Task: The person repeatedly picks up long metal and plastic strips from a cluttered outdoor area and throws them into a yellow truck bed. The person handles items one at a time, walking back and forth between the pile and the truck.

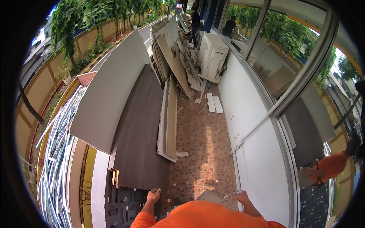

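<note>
My left hand [153, 195] is closed beside the lower right corner of a large dark brown panel [141, 133]. Its fingertips look dark, and I cannot make out whether they grip the panel's edge. The panel leans on its long side at my left, in front of a bigger pale grey board [110, 95]. On the other side, my right hand [241, 196] has curled fingers and hangs close to the grey pipe [236, 173] along the white wall. What it holds, if anything, is hidden.
Broken boards [186, 64] lean in a heap ahead, near a white outdoor unit [213, 55]. Pale strips [214, 103] and debris lie on the patterned floor [201, 152]. Metal strips [57, 152] are piled at far left. Windows [289, 41] line the right. A person [194, 24] stands beyond.
</note>
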{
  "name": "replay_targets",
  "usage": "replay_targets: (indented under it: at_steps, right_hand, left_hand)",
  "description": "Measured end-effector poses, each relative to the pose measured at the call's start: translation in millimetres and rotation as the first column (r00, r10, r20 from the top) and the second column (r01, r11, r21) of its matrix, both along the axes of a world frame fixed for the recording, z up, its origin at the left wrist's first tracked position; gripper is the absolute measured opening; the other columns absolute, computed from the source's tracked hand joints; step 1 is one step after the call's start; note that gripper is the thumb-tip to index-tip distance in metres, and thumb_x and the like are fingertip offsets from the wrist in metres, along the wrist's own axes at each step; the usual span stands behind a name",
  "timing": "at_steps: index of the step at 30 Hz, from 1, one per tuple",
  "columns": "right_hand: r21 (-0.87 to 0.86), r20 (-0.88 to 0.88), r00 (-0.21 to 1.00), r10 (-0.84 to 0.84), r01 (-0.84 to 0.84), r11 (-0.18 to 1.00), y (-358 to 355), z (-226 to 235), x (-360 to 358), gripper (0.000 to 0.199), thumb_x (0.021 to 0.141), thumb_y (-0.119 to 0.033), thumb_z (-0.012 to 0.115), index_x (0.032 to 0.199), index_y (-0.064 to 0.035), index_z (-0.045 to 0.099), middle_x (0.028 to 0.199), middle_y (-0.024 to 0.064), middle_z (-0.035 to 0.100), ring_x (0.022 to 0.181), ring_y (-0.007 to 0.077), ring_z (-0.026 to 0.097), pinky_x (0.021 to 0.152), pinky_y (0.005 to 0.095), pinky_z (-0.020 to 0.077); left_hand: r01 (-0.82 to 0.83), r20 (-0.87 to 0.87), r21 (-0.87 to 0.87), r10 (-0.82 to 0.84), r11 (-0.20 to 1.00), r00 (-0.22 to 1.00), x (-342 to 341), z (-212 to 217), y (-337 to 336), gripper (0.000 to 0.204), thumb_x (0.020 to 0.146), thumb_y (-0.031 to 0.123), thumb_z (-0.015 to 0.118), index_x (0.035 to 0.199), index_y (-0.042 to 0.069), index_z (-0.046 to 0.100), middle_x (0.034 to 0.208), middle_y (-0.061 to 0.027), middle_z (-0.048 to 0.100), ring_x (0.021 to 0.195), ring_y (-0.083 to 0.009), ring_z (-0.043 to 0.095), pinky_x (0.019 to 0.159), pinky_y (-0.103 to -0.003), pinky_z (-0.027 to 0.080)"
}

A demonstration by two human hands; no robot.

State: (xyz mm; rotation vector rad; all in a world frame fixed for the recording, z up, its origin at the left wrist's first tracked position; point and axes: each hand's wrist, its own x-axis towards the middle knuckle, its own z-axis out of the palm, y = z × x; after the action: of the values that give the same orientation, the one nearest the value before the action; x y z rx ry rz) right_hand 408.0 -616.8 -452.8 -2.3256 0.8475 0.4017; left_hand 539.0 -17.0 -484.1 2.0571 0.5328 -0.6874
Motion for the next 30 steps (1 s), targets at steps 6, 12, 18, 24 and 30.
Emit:
replay_targets:
  at_steps: [6, 12, 18, 24, 30]
  right_hand:
    - [-0.088, -0.505, 0.86, -0.077, 0.037, 0.995, 0.1, -3.9, 11.1, 0.068, 0.076, -0.047, 0.082, 0.1, 0.0146, 0.07, 0.097, 0.0262, 0.074, 0.094, 0.0353, 0.073, 0.079, 0.0411, 0.058]
    - [0.05, -0.633, 0.772, -0.047, 0.102, 0.994, -30.8, -7.9, 127.6, 0.058, 0.078, -0.041, 0.082, 0.098, 0.0127, 0.07, 0.093, 0.0231, 0.075, 0.085, 0.0321, 0.075, 0.072, 0.0403, 0.0587]
    - [0.2, -0.288, 0.934, -0.21, 0.273, 0.941, -138.1, -46.3, 326.4, 0.052, 0.081, -0.033, 0.08, 0.11, 0.0091, 0.07, 0.103, 0.0218, 0.075, 0.091, 0.0302, 0.075, 0.077, 0.0397, 0.059]
    - [0.205, 0.049, 0.962, -0.268, 0.253, 0.945, -254.5, -30.3, 558.8, 0.058, 0.085, -0.032, 0.077, 0.13, 0.0038, 0.064, 0.114, 0.0216, 0.073, 0.1, 0.0295, 0.073, 0.088, 0.0366, 0.0561]
    - [0.385, 0.02, 0.949, -0.314, 0.282, 0.879, -262.8, 4.4, 697.8, 0.059, 0.088, -0.029, 0.076, 0.135, 0.0034, 0.059, 0.104, 0.0192, 0.074, 0.076, 0.0211, 0.072, 0.065, 0.0316, 0.0571]
  left_hand:
    - [0.188, -0.064, 0.077, -0.183, 0.979, 0.981, 50.5, -22.6, -26.6, 0.064, 0.099, 0.051, 0.056, 0.136, -0.001, 0.058, 0.138, -0.0197, 0.062, 0.132, -0.0337, 0.055, 0.111, -0.038, 0.042]
    - [0.679, -0.174, 0.269, -0.659, 0.683, 0.732, 154.5, -34.1, -81.2, 0.056, 0.1, 0.05, 0.05, 0.127, 0.002, 0.064, 0.134, -0.0197, 0.064, 0.132, -0.035, 0.055, 0.11, -0.041, 0.043]
    - [0.01, -0.272, 0.118, 0.022, 0.993, 0.962, 289.5, 31.7, -144.2, 0.065, 0.095, 0.051, 0.058, 0.13, -0.004, 0.062, 0.127, -0.0274, 0.066, 0.126, -0.0363, 0.06, 0.105, -0.041, 0.048]
    - [-0.067, 0.009, 0.09, 0.066, 0.994, 0.998, 415.6, 70.9, -214.4, 0.072, 0.095, 0.049, 0.061, 0.136, -0.01, 0.055, 0.13, -0.0299, 0.064, 0.128, -0.0361, 0.059, 0.105, -0.039, 0.047]
    - [-0.006, -0.114, 0.146, 0.023, 0.989, 0.993, 480.0, 45.7, -250.5, 0.073, 0.094, 0.048, 0.063, 0.139, -0.008, 0.053, 0.137, -0.029, 0.059, 0.13, -0.0371, 0.057, 0.107, -0.04, 0.046]
